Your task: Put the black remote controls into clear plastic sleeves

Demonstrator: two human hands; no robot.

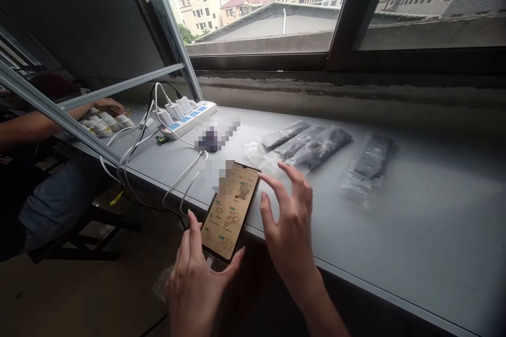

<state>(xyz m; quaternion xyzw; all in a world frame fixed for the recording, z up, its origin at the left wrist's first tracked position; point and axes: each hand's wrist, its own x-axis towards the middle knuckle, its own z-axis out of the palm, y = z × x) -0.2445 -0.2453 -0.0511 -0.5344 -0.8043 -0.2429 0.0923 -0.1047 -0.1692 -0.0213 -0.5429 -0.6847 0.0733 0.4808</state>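
Phone (226, 221) overhangs table (415, 253) edge toward 7 o'clock, lower end clamped between left hand (197, 274) thumb and fingers. Right hand (292, 221) at 3 o'clock, fingers apart; contact unclear. Slack grip or tugged plug (210, 261) could drop phone.

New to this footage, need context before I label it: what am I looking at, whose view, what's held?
There is no robot here: one picture, from a camera on a person's head, looking forward and down at their own bare hands. The left hand holds the lower end of a phone, its screen lit. The right hand is at the phone's upper right edge, fingers spread. On the table lie dark items in clear bags and a white power strip with chargers and cables. Part of the scene is pixelated. At the far left, another person's arm reaches over the table. Behind is a window.
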